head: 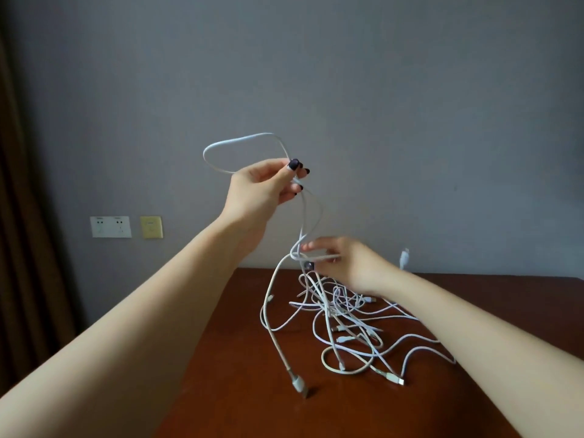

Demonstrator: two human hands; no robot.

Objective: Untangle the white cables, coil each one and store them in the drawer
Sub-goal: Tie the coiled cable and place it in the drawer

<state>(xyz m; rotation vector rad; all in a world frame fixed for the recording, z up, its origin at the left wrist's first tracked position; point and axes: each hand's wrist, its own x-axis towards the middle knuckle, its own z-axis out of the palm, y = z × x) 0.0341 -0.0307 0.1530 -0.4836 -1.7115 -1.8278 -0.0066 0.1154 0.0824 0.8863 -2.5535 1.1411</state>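
Several white cables point(347, 317) lie tangled on a dark wooden table point(246, 358). My left hand point(265, 188) is raised high above the table and pinches one white cable, which makes a loop point(221, 147) above the hand and hangs down from it. Lower and to the right, my right hand point(344, 260), blurred, pinches a cable strand point(313, 257) just above the heap. One lifted cable ends in a USB plug point(298, 385) near the table top. No drawer is in view.
A grey wall stands behind the table, with white sockets point(110, 226) and a yellow plate point(151, 227) at the lower left. A brown curtain point(22, 248) hangs along the left edge. The table's left edge runs diagonally under my left forearm.
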